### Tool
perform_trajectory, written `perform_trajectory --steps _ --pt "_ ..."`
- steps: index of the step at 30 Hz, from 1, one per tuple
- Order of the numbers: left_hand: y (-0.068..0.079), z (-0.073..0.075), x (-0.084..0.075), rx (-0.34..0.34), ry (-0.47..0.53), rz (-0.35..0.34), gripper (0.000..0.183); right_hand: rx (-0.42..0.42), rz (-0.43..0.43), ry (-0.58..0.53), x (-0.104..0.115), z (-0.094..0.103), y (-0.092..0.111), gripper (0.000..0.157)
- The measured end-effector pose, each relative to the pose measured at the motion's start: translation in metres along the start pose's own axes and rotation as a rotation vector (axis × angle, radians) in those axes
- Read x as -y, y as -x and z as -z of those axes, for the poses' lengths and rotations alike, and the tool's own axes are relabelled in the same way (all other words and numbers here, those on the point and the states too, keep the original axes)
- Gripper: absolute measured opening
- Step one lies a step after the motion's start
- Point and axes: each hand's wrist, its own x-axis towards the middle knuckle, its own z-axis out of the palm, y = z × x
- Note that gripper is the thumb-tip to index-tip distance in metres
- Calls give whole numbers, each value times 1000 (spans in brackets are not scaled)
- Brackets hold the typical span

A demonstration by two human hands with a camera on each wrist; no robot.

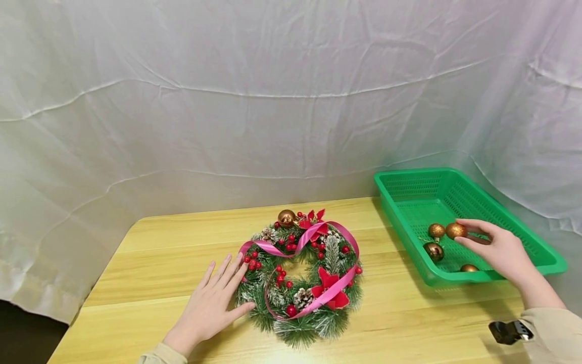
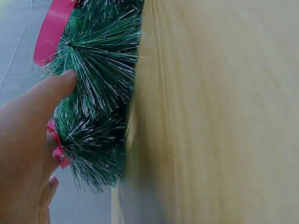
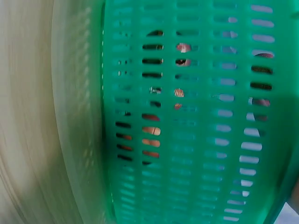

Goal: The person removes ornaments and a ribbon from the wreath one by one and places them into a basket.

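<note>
A green Christmas wreath point(image 1: 297, 328) with red berries, poinsettias and pine cones lies on the table, a pink ribbon point(image 1: 347, 237) looped over it. My left hand point(image 1: 213, 303) rests on its left side with fingers extended; in the left wrist view the thumb point(image 2: 63, 86) touches the needles. At the wreath's top sits a shiny copper bauble point(image 1: 286, 218). Over the green basket point(image 1: 404, 253) my right hand point(image 1: 502, 250) pinches a glittery copper bauble point(image 1: 456, 230) between thumb and fingers. The right wrist view shows mostly the slotted basket wall point(image 3: 191, 140), hiding the grip.
Inside the basket lie another glittery bauble point(image 1: 436, 230), a shiny dark one point(image 1: 434, 251) and a partly hidden copper one point(image 1: 469, 268). The basket stands on the right of the wooden table point(image 1: 159, 253). White cloth point(image 1: 273, 126) hangs behind.
</note>
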Motion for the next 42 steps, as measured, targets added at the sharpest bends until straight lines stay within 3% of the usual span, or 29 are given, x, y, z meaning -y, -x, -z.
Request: perform_trajectory --steps 6,12,23,33,42 --pt "0 0 0 -10 -17 -6 87 4 21 48 -10 7 -2 47" --pt "0 1 0 -9 -13 -4 86 3 -11 98 -20 12 -2 48" --pt "0 -1 0 -13 -11 -6 86 65 14 118 -33 15 -3 43" --pt "1 -2 0 -7 -12 -2 87 103 -4 93 -32 16 0 44" --pt "1 -2 0 -9 -14 -1 86 49 30 52 -19 12 -1 45"
